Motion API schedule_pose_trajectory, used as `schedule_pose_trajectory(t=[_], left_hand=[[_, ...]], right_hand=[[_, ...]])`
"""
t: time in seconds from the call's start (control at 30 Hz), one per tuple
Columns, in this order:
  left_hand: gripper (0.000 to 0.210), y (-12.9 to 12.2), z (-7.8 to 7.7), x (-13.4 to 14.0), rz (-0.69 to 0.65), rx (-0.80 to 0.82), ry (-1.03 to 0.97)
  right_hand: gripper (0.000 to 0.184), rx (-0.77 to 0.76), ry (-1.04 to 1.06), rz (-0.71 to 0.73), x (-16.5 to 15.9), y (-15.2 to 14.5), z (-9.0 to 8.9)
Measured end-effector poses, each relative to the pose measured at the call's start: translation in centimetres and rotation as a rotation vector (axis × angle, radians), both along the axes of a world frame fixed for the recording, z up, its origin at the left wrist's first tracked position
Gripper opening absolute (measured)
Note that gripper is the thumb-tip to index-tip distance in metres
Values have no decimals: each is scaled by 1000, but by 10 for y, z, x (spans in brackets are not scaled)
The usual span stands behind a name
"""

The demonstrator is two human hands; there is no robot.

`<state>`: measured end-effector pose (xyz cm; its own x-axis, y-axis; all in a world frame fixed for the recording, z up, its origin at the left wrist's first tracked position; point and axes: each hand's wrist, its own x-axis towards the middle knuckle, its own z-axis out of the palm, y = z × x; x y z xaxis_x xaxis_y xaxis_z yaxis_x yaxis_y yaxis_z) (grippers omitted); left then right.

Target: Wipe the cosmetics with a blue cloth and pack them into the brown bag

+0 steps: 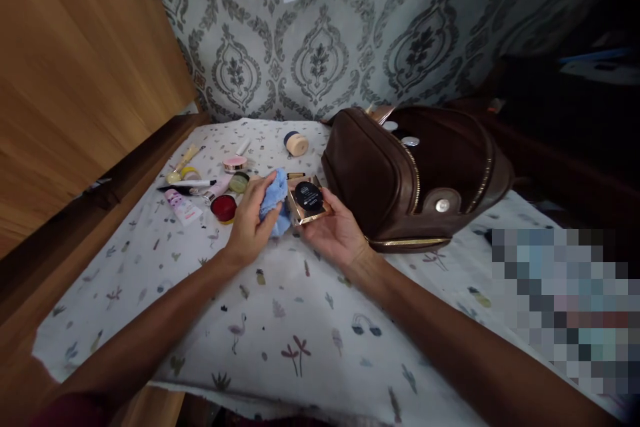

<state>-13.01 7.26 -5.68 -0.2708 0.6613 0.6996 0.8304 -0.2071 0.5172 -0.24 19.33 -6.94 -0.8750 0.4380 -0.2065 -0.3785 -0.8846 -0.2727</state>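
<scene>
My left hand (pixel 253 220) is closed round a crumpled light blue cloth (pixel 275 197), close beside a gold square compact (pixel 304 219) with a round black label. That compact rests in my right hand (pixel 337 230), whose thumb and fingers hold it by its edges. Just right of it stands a brown leather bag (pixel 365 180) with its zipped top gaping. Left of the cloth lie a red-lidded jar (pixel 223 208), a jar with a green lid (pixel 239 181) and a pink-and-white tube (pixel 183 205).
At the back of the patterned tablecloth (pixel 300 307) lie a beige bottle (pixel 296 143) and a pink round compact (pixel 235 164). Brushes and a pen-like stick (pixel 195 183) are clustered at left. A wooden panel (pixel 85 67) borders the left side; a patterned wall (pixel 320 53) rises behind.
</scene>
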Motion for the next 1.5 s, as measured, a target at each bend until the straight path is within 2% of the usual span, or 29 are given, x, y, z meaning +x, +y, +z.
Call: schedule_pose_trajectory(t=[0.07,0.2,0.23,0.33,0.5,0.7,0.77,0.97,1.1,1.23,1.4,1.5], left_hand=[[50,0,-2,0,-9,6,36],[91,1,-8,-1,-15,-24,132],[95,1,-9,-1,-5,-30,153],[79,2,-9,-3,34,-16,155],[49,1,-2,-7,20,28,79],[36,-1,8,-10,-11,127,43],[33,-2,11,-10,-17,131,15],[28,-6,16,-8,7,131,-113],[23,-5,18,-8,62,140,-119],[19,-5,19,-10,84,168,-11],[32,-8,16,-9,-48,82,77],[41,-7,12,-9,-93,45,87]], right_hand=[[14,0,-18,11,-1,-3,0],[13,35,-10,63,-1,-7,2],[12,48,-8,77,-1,-8,2],[8,81,2,77,-2,-10,1],[18,130,10,87,-1,-10,-2],[34,289,-15,94,3,-11,0],[35,308,-35,82,2,-10,-1],[32,270,-79,108,2,-2,-6],[37,401,-44,203,6,-9,-5],[50,515,-5,283,7,-18,-3],[53,375,-21,152,3,-16,-2],[53,362,-40,98,1,-13,-3]])
